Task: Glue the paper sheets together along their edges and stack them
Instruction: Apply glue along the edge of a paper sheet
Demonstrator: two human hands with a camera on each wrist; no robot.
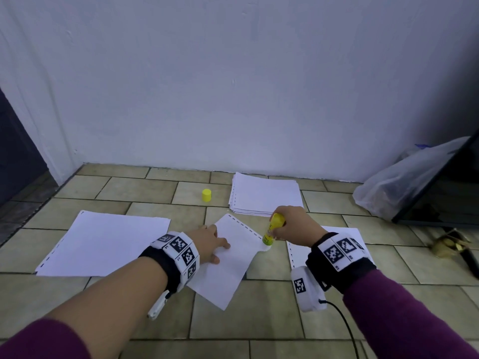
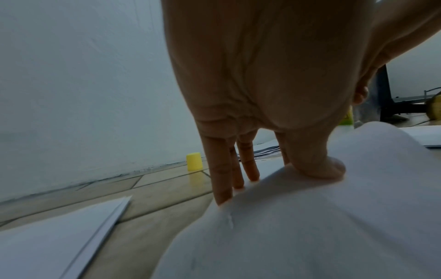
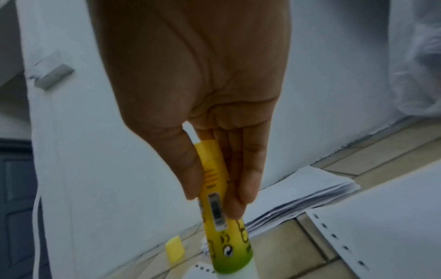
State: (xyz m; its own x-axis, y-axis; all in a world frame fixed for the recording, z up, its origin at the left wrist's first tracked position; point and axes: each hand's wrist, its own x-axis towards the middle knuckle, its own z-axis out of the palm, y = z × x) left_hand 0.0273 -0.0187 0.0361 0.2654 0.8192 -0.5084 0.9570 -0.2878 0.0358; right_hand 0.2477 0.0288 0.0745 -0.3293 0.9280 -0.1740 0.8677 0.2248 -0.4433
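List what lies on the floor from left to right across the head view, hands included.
Large sheet → left hand pressing the angled sheet → glue stick held in the right hand → plastic bag. The cap and the paper stack sit farther back, so they are left out.

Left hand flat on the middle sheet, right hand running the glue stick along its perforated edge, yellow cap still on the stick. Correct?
Not quite: the yellow cap is off, standing on the floor tiles near the paper stack, as the head view shows. The rest holds: left hand flat on the middle sheet, right hand holding the glue stick at its perforated edge.
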